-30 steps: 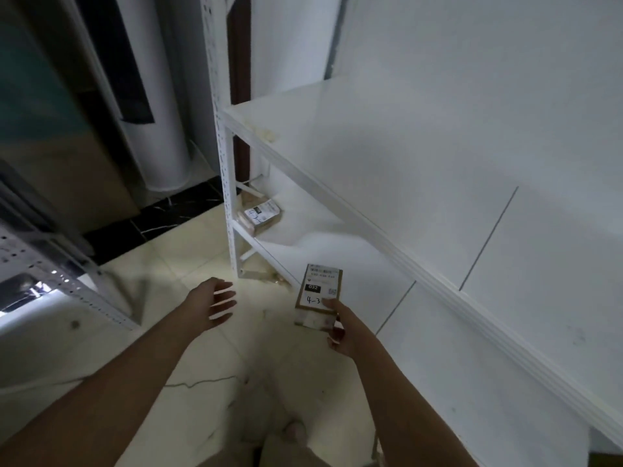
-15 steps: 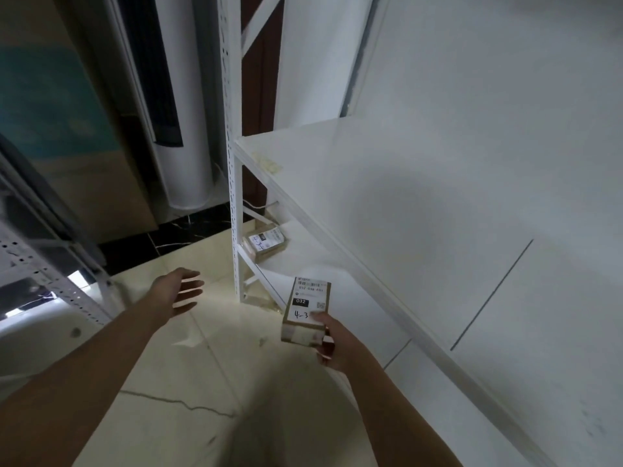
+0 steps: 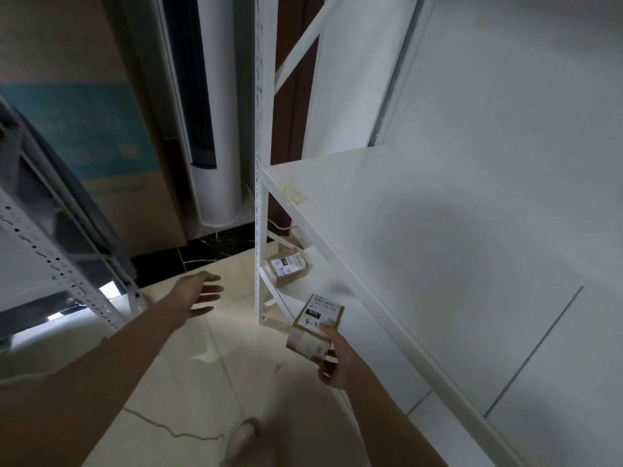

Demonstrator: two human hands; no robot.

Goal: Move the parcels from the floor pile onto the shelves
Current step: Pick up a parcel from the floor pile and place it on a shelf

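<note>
Head cam: right hand (image 3: 337, 362) is clamping small brown cardboard parcel w/ white label (image 3: 317, 326), long axis aiming 1 o'clock at white lower shelf board (image 3: 325, 276) just beyond, left hand (image 3: 199, 291) hovering spread-fingered, farther off at 9 o'clock.

Shelf unit (image 3: 438, 247) on the right, w/ post (image 3: 261, 197) at its front-left corner. Parcel (image 3: 288, 266) lies on lower shelf (image 3: 364, 332), just behind post. 2nd parcel (image 3: 317, 326), in right hand (image 3: 337, 362), is before that shelf's edge. Left hand (image 3: 199, 291) over floor (image 3: 202, 382), left of post. Another rack (image 3: 50, 264) far left.
</note>
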